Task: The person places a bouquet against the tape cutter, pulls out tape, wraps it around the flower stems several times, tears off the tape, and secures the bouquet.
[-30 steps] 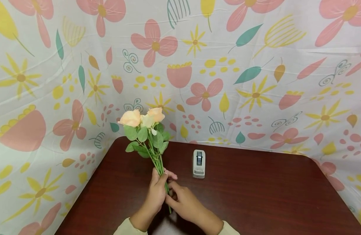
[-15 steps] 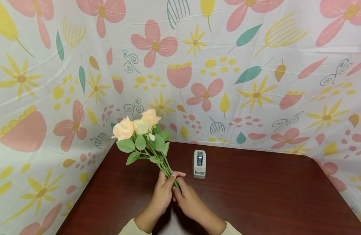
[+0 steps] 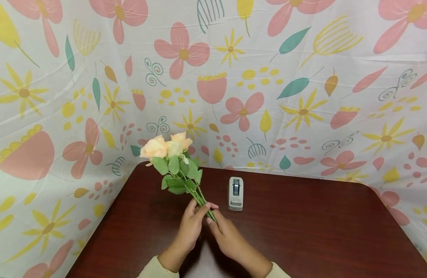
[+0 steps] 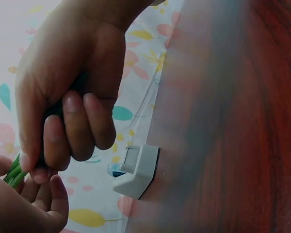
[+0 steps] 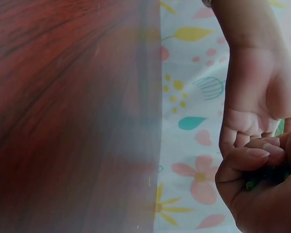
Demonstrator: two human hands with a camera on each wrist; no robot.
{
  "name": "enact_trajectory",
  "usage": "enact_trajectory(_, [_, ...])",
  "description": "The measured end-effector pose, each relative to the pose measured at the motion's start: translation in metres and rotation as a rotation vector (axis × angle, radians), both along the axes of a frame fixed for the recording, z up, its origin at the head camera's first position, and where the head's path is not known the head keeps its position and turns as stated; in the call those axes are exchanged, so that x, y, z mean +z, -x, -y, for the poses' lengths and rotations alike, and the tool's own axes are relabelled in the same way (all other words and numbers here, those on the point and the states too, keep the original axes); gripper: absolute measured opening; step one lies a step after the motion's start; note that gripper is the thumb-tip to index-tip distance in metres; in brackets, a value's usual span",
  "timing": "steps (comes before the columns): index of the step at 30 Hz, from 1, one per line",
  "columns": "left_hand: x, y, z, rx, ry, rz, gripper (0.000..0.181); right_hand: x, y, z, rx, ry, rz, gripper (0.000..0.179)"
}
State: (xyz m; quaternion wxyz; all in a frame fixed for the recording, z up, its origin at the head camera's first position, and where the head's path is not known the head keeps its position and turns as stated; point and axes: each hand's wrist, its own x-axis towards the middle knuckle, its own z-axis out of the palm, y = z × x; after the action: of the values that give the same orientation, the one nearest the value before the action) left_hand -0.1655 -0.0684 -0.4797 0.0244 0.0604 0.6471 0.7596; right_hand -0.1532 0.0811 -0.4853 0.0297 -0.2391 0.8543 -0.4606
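A bunch of peach and cream roses (image 3: 156,147) with green leaves leans up and to the left over the table in the head view. My left hand (image 3: 190,228) holds the stems (image 3: 200,196), its thumb laid across them. Just below, my right hand (image 3: 228,234) grips the lower stems, close against the left. In the right wrist view the right hand's fingers (image 5: 242,162) curl round the cut stem ends (image 5: 250,186). The left wrist view shows green stems (image 4: 14,174) between the two hands; the blooms are out of sight there.
A pale grey tape dispenser (image 3: 236,194) stands on the dark reddish-brown table (image 3: 304,224), just right of and beyond the hands. White cloth (image 3: 255,58) printed with flowers and leaves hangs behind the table and along its left side.
The stem ends have swung right and the bunch now tilts more to the left. Both hands have moved slightly right. The lower stems no longer stick out below the right hand.
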Motion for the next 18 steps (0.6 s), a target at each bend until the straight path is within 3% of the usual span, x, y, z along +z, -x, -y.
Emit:
enact_trajectory(10, [0.001, 0.008, 0.002, -0.006, -0.034, 0.062, 0.04, -0.003, 0.0, -0.006, 0.023, 0.0, -0.019, 0.033])
enact_trajectory(18, [-0.002, 0.021, 0.007, -0.077, -0.153, 0.154, 0.037, -0.009, -0.001, -0.008, 0.039, 0.019, -0.016, 0.027])
